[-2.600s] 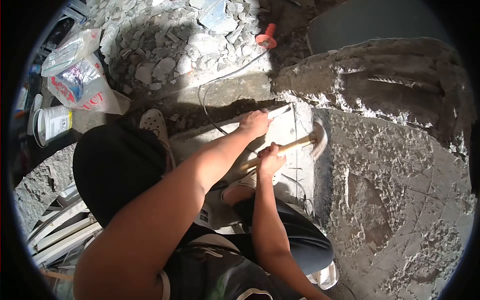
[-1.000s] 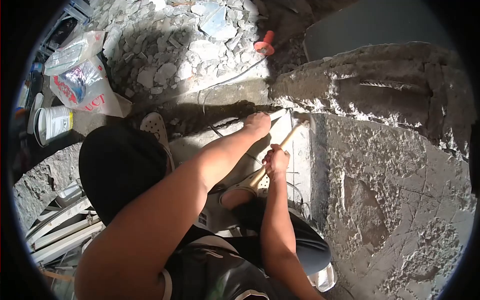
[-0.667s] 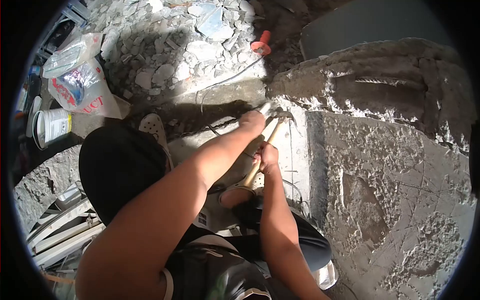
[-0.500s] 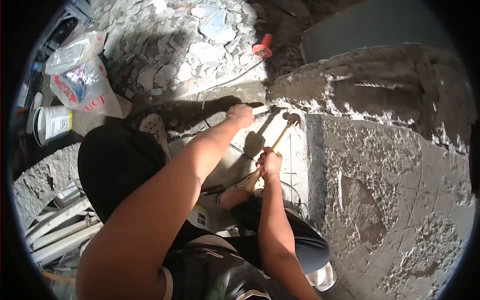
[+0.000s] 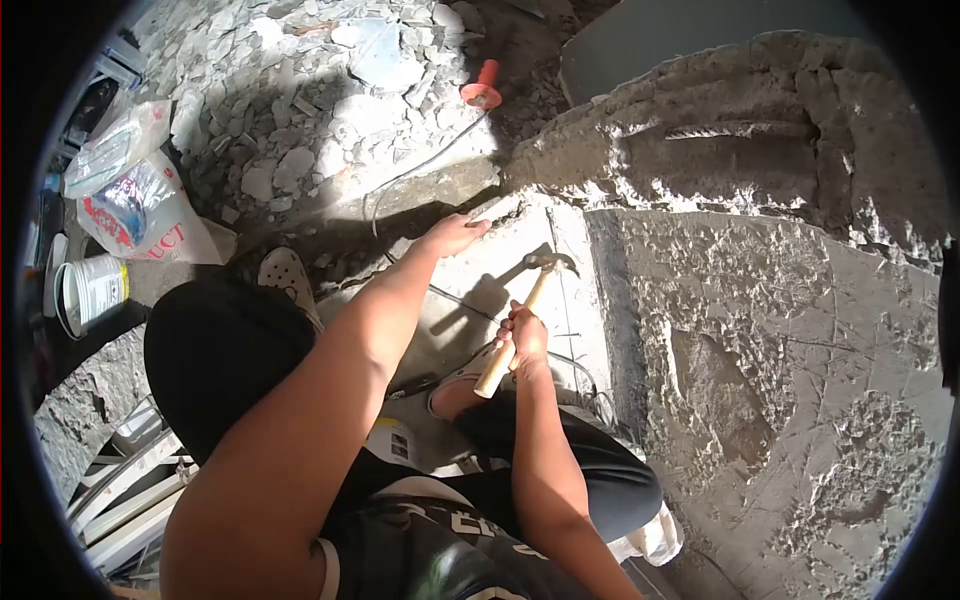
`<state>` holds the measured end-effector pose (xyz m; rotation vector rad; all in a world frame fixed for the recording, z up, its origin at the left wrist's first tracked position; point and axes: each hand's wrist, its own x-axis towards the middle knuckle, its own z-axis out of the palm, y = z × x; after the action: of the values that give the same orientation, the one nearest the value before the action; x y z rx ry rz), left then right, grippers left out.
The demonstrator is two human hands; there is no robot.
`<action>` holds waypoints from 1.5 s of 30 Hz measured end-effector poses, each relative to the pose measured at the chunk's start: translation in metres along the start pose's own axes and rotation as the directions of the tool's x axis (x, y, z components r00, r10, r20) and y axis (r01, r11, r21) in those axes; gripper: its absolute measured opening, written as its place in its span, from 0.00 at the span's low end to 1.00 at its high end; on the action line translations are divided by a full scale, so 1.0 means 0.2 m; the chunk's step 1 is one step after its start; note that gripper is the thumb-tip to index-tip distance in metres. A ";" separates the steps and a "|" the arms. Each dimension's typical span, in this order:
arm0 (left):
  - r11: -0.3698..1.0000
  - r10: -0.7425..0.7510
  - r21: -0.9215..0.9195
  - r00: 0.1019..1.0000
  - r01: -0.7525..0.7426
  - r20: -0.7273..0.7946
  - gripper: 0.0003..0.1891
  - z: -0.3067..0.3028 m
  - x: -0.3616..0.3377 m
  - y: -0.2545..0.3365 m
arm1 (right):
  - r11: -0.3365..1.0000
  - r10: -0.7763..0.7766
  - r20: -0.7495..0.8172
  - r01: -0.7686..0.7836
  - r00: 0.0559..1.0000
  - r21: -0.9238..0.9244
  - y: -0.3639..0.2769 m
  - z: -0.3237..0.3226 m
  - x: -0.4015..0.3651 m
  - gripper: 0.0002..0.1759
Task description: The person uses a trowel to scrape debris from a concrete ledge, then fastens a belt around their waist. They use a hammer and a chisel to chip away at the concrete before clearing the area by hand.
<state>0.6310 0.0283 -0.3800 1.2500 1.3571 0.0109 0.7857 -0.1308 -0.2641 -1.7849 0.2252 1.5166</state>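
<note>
My right hand (image 5: 527,335) is wrapped round the wooden handle of a claw hammer (image 5: 540,290). Its dark head is raised over the sunlit pale slab (image 5: 462,283), and the handle's butt sticks out below my fist. Farther forward and to the left, my left hand (image 5: 450,236) is closed round a pale-handled chisel (image 5: 494,208), mostly hidden by the fingers. The chisel's dark end lies by the broken edge where the slab meets the rough concrete ledge (image 5: 740,165). Hammer head and chisel are apart.
Broken rubble (image 5: 300,120) covers the floor ahead, with a red flanged plastic piece (image 5: 482,88) and a thin cable (image 5: 425,168). At left are a plastic bag (image 5: 150,205), a white bucket (image 5: 95,292) and pale strips (image 5: 135,490). A rough plastered surface (image 5: 740,390) fills the right.
The hammer has drawn back from the chisel area towards me, and its handle has turned in my grip. My left hand sits slightly left and lower; the whole view has shifted too.
</note>
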 end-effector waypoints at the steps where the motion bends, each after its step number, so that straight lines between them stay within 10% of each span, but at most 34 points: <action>1: 0.999 -0.029 -0.042 0.999 0.031 0.036 0.46 0.02 0.00 0.01 | 1.000 0.013 0.025 -0.013 1.000 -0.007 0.01 -0.01 0.02 0.10; 7: 0.971 -0.233 0.133 0.923 0.201 0.308 0.42 0.05 0.07 0.02 | 0.999 0.035 0.034 -0.036 0.999 0.036 0.06 -0.02 0.08 0.06; 9: 0.942 -0.086 0.326 0.996 0.082 -0.003 0.37 0.07 0.03 0.03 | 0.998 0.048 0.037 -0.049 0.998 0.025 0.06 -0.02 0.06 0.06; 14: 0.852 -0.204 0.446 0.959 0.273 -0.198 0.28 -0.15 -0.18 0.42 | 0.998 0.045 0.068 -0.043 0.997 -0.040 0.00 -0.07 0.04 0.06; 17: 0.839 -0.068 0.504 0.959 0.205 -0.277 0.28 -0.19 -0.05 0.14 | 0.999 0.037 0.073 -0.034 0.997 -0.041 0.00 -0.08 0.06 0.07; 18: 0.963 -0.220 0.137 0.970 0.233 -0.106 0.28 -0.17 0.00 0.02 | 0.998 0.047 0.071 -0.045 0.996 -0.033 0.01 -0.07 0.06 0.10; 20: 0.774 -0.306 -0.483 0.909 0.410 0.282 0.29 -0.12 -0.01 -0.03 | 0.999 0.047 0.080 -0.045 0.996 -0.024 0.00 -0.04 0.04 0.10; 24: 0.434 -0.224 -0.757 0.873 0.488 0.434 0.28 0.10 -0.07 0.06 | 0.997 0.059 0.044 -0.057 0.997 -0.051 0.00 -0.05 0.05 0.09; 29: 0.364 -0.239 -0.812 0.888 0.457 0.393 0.30 0.31 -0.01 0.19 | 0.996 0.054 0.043 -0.051 0.998 -0.073 0.01 -0.05 0.07 0.09; 31: 0.774 -0.288 -0.513 0.928 0.370 0.236 0.32 0.33 0.01 0.15 | 0.994 0.062 0.038 -0.058 0.997 -0.093 0.01 -0.02 0.04 0.06; 34: 0.947 -0.321 0.010 0.947 0.321 -0.033 0.33 0.19 -0.06 0.29 | 0.994 0.050 0.053 -0.045 0.997 -0.098 0.02 -0.03 0.07 0.07; 42: 0.920 -0.135 0.298 0.921 0.253 -0.365 0.35 0.05 -0.08 -0.02 | 0.993 0.097 0.073 -0.091 0.993 -0.078 -0.04 -0.07 0.06 0.07; 45: 0.811 -0.304 -0.514 0.952 0.279 0.036 0.38 0.19 -0.10 0.11 | 0.991 0.076 0.066 -0.068 0.995 -0.117 -0.03 -0.06 0.07 0.07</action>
<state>0.6663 -0.0004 -0.3617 0.5847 1.4533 0.1798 0.8025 -0.1309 -0.2746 -1.8259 0.1728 1.6702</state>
